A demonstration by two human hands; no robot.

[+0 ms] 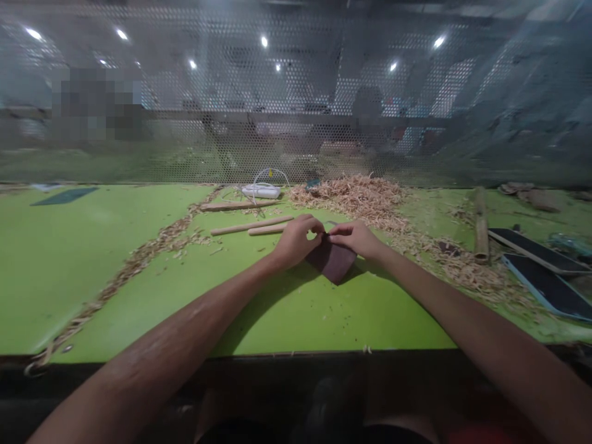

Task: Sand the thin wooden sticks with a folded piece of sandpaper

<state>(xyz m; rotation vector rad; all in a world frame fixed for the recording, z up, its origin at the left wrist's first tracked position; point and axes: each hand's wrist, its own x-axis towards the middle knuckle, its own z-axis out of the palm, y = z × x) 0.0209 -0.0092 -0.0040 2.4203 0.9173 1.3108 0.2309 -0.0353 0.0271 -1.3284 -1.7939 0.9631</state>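
A dark purplish-brown sheet point(333, 260), perhaps sandpaper, is held by its far edge above the green table. My left hand point(300, 239) pinches the sheet near its upper left, thumb and fingers together. On the other side, my right hand point(355, 239) grips the same far edge, its fingertips close to those of the left. The sheet's lower corner points toward me. Two pale wooden sticks, one farther point(250, 226) and one nearer point(268, 229), lie just left of and behind my left hand; the nearer one's right end is hidden by it.
Wood shavings point(354, 194) are heaped behind my hands and spread rightward. A white power strip point(261, 192) with a cable and a wooden strip point(238, 206) lie at the back. Two phones point(548, 287) point(539, 250) and a bamboo piece point(481, 228) are right. Perforated mesh point(277, 145) stands behind.
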